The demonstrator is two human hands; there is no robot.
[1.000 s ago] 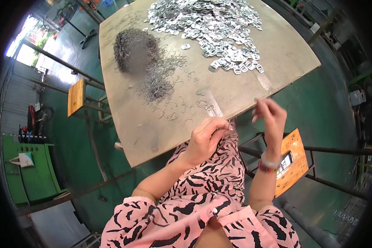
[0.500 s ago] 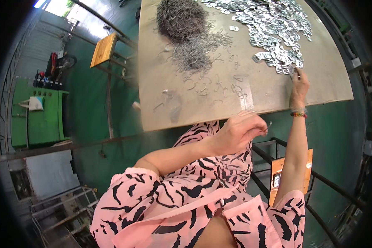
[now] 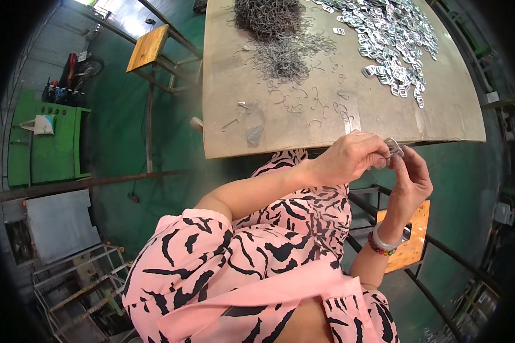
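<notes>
My left hand and my right hand meet just off the table's near edge. Between the thumb and fingers of my right hand is a small silver metal buckle. My left fingertips are pinched together against its left side; the thin bent wire they held a moment earlier is mostly hidden behind them. On the table, a heap of similar buckles spreads at the far right. A dark tangle of bent wires sits to its left, with several loose wires scattered nearer me.
A clear plastic scrap lies at the table's near left. Wooden-topped stools stand beyond the left edge and below my right arm. A green cabinet and a metal rack are farther left.
My right hand has come back from the buckle heap toward me, bringing a buckle to my left hand. My left hand has shifted slightly right and up. The view has tilted a little.
</notes>
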